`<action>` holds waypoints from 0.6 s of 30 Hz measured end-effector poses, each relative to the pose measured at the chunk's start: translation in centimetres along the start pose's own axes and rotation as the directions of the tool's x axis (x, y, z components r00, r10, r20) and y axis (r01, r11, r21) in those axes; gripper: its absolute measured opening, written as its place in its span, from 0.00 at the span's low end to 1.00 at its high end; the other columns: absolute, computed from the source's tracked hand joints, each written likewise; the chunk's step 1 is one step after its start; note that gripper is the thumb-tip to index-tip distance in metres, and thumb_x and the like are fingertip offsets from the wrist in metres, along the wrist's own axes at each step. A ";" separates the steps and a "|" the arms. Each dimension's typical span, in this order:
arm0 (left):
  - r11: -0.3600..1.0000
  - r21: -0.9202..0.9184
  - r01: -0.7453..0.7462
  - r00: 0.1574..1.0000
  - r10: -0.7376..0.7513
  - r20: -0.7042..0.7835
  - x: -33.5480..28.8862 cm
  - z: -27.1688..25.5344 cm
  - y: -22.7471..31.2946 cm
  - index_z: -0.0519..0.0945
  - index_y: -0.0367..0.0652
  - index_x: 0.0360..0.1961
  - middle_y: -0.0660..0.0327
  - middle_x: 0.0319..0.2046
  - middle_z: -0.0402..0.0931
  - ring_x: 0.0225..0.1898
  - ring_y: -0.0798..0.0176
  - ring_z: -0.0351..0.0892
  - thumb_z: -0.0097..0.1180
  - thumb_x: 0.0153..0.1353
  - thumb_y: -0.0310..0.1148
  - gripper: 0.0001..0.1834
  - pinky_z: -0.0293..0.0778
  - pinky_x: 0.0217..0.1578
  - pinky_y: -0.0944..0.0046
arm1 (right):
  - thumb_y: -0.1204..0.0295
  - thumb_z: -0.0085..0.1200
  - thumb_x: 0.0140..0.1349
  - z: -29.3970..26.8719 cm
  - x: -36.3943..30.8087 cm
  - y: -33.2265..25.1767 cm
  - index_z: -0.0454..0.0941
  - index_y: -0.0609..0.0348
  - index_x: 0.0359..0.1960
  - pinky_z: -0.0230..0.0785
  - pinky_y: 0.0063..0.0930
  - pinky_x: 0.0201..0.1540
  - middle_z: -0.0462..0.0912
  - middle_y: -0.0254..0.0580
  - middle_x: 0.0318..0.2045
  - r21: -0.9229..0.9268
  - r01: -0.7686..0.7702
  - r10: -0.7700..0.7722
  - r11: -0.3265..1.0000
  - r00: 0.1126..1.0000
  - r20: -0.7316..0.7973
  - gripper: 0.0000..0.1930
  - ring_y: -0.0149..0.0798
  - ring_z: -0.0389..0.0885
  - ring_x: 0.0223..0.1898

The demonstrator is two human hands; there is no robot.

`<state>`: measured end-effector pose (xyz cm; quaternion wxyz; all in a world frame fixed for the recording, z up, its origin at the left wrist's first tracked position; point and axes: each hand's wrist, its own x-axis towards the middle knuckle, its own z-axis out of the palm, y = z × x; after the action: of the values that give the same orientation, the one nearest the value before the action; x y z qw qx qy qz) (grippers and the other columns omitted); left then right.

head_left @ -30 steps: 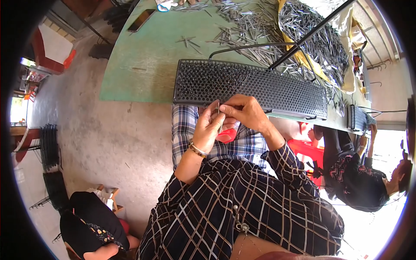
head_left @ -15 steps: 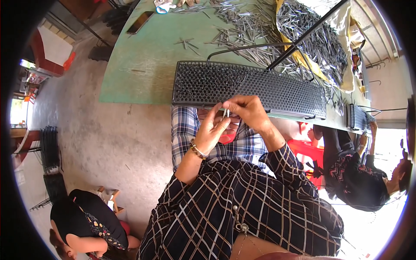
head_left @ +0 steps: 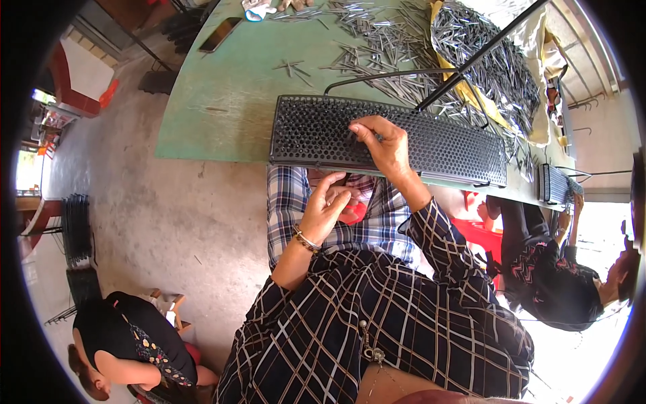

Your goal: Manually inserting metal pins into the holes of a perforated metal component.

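A long black rack (head_left: 323,131) with rows of round holes rests along the near edge of the green table (head_left: 202,135). My right hand (head_left: 387,145) is over its middle, thumb and forefinger pinched together close to the holes. Whatever lies between those fingertips is too small to make out. Just below the rack's front edge, above my lap, my left hand (head_left: 323,210) has its fingers loosely curled and its thumb extended. What it holds, if anything, is hidden in the curl.
Loose thin metal rods (head_left: 383,50) are scattered over the table, beside a yellow-edged sack (head_left: 484,54) full of them. A phone (head_left: 221,35) and gloves (head_left: 259,9) lie at the far left. Co-workers bend at lower left (head_left: 138,343) and work at right (head_left: 545,269).
My right hand has left my left hand and moved up onto the rack. The pale thin pieces seen between the hands are out of sight. My left hand stays near its place.
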<state>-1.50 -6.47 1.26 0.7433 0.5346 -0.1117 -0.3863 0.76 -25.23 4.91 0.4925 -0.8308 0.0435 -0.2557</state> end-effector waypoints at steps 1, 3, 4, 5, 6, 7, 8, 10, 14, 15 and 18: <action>1.000 -0.005 0.004 1.000 -0.004 -0.009 -0.1 -0.1 -0.1 0.62 0.40 0.59 0.51 0.43 0.76 0.40 0.64 0.78 0.48 0.66 0.28 0.21 0.77 0.40 0.66 | 0.74 0.58 0.58 0.0 -0.2 -0.1 0.81 0.64 0.33 0.69 0.18 0.29 0.80 0.36 0.26 0.013 -0.012 0.012 1.000 1.000 0.008 0.05 0.25 0.76 0.25; 1.000 -0.004 0.016 1.000 -0.016 -0.012 0.0 0.0 0.1 0.63 0.40 0.58 0.52 0.42 0.77 0.39 0.64 0.78 0.48 0.65 0.28 0.20 0.77 0.40 0.67 | 0.75 0.58 0.58 -0.1 -0.3 0.0 0.81 0.64 0.33 0.69 0.18 0.29 0.80 0.36 0.26 0.019 -0.025 0.025 0.999 1.000 0.012 0.05 0.25 0.76 0.25; 1.000 -0.002 0.026 0.999 -0.026 -0.018 0.1 0.1 0.1 0.64 0.40 0.57 0.52 0.42 0.77 0.39 0.65 0.78 0.48 0.65 0.28 0.20 0.77 0.39 0.67 | 0.74 0.58 0.58 -0.2 -0.3 0.1 0.81 0.64 0.33 0.69 0.18 0.29 0.80 0.36 0.26 0.032 -0.031 0.031 0.999 1.000 0.005 0.06 0.25 0.76 0.25; 1.000 -0.001 0.026 0.999 -0.026 -0.019 0.0 0.0 0.1 0.64 0.40 0.57 0.52 0.42 0.77 0.39 0.65 0.78 0.48 0.65 0.28 0.20 0.77 0.39 0.67 | 0.74 0.58 0.58 -0.1 -0.2 0.0 0.81 0.64 0.33 0.69 0.18 0.29 0.80 0.37 0.26 0.049 -0.034 0.034 0.998 0.999 0.001 0.06 0.25 0.76 0.25; 1.000 -0.021 0.015 1.000 -0.015 -0.018 0.0 -0.1 0.0 0.64 0.38 0.57 0.54 0.41 0.77 0.40 0.65 0.79 0.48 0.65 0.28 0.19 0.77 0.38 0.69 | 0.74 0.58 0.58 -0.1 -0.2 -0.2 0.81 0.64 0.33 0.69 0.18 0.29 0.80 0.37 0.26 0.051 -0.034 0.034 0.998 0.999 0.001 0.06 0.25 0.76 0.25; 0.999 -0.040 0.004 1.000 -0.005 -0.017 0.0 -0.2 -0.1 0.65 0.37 0.56 0.55 0.40 0.78 0.41 0.66 0.79 0.49 0.65 0.28 0.19 0.78 0.36 0.71 | 0.74 0.58 0.58 -0.1 -0.3 -0.3 0.81 0.64 0.33 0.69 0.18 0.29 0.80 0.36 0.26 0.062 -0.053 0.054 0.997 0.999 -0.004 0.06 0.25 0.76 0.25; 0.999 -0.041 0.005 1.000 -0.006 -0.014 0.0 -0.1 0.0 0.65 0.37 0.56 0.55 0.40 0.78 0.41 0.66 0.79 0.49 0.65 0.28 0.19 0.78 0.36 0.71 | 0.74 0.58 0.58 -0.2 -0.3 -0.4 0.81 0.64 0.33 0.69 0.18 0.29 0.80 0.36 0.26 0.070 -0.074 0.075 0.995 0.997 -0.010 0.06 0.25 0.76 0.25; 0.999 -0.019 0.026 0.999 -0.026 -0.024 0.1 0.0 0.1 0.65 0.37 0.56 0.55 0.40 0.78 0.41 0.65 0.79 0.48 0.65 0.28 0.19 0.78 0.36 0.71 | 0.74 0.58 0.58 -0.1 -0.4 -0.2 0.81 0.64 0.33 0.69 0.18 0.29 0.80 0.36 0.26 0.091 -0.091 0.094 0.992 0.995 -0.025 0.06 0.25 0.76 0.25; 0.999 -0.030 0.020 1.000 -0.021 -0.010 0.0 0.0 0.2 0.65 0.36 0.56 0.54 0.40 0.78 0.41 0.65 0.79 0.49 0.65 0.28 0.19 0.78 0.36 0.71 | 0.74 0.58 0.58 0.0 -0.5 -0.5 0.81 0.64 0.33 0.69 0.18 0.29 0.81 0.36 0.26 0.082 -0.118 0.122 0.990 0.992 -0.040 0.06 0.25 0.76 0.25; 0.998 -0.037 0.041 0.999 -0.041 -0.018 -0.1 0.0 0.3 0.66 0.37 0.55 0.55 0.40 0.77 0.40 0.65 0.79 0.49 0.65 0.29 0.18 0.77 0.37 0.69 | 0.74 0.58 0.58 0.0 -0.5 -0.4 0.81 0.64 0.33 0.69 0.18 0.29 0.81 0.36 0.26 0.082 -0.117 0.121 0.990 0.992 -0.042 0.06 0.25 0.76 0.25; 0.998 -0.043 0.048 0.999 -0.049 -0.022 -0.2 -0.4 -0.1 0.67 0.38 0.55 0.55 0.41 0.77 0.38 0.66 0.78 0.49 0.65 0.29 0.18 0.77 0.39 0.68 | 0.74 0.58 0.58 0.1 -0.4 -0.4 0.81 0.64 0.33 0.69 0.18 0.29 0.81 0.37 0.27 0.099 -0.103 0.106 0.990 0.994 -0.028 0.06 0.25 0.77 0.25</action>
<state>-1.49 -6.06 1.08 0.7463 0.5255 -0.0819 -0.4002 0.40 -24.82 5.06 0.5444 -0.7979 0.0827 -0.2451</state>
